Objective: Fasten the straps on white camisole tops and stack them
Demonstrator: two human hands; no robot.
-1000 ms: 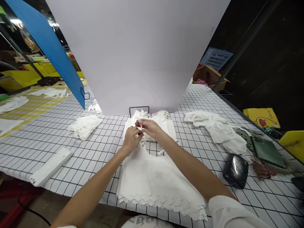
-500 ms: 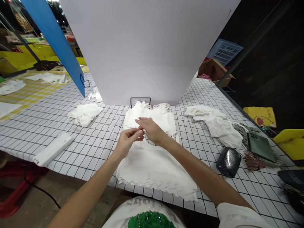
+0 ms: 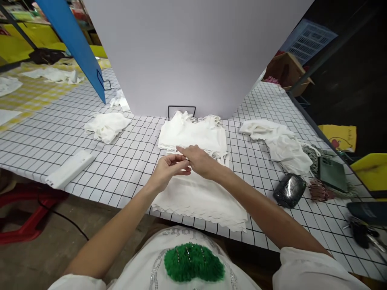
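Observation:
Above the middle of the table, my left hand and my right hand meet at the fingertips. Both are closed in a pinch, and what lies between the fingers is too small or hidden to make out. Below them, near the table's front edge, lies a stack of white cloth pieces with wavy hems. Just beyond the hands is a second pile of white garments, with straps and ruffled edges showing. My hands partly cover the place where the two piles meet.
A large white board stands behind the piles. Left are a crumpled white cloth, a long white device and a blue board. Right are white fabric, a black wrapped bundle and a green phone.
The view has tilted down, so the table sits higher in the picture. My hands stay together, with the fingertips still pinched; a small white spot seen there before is hidden now.

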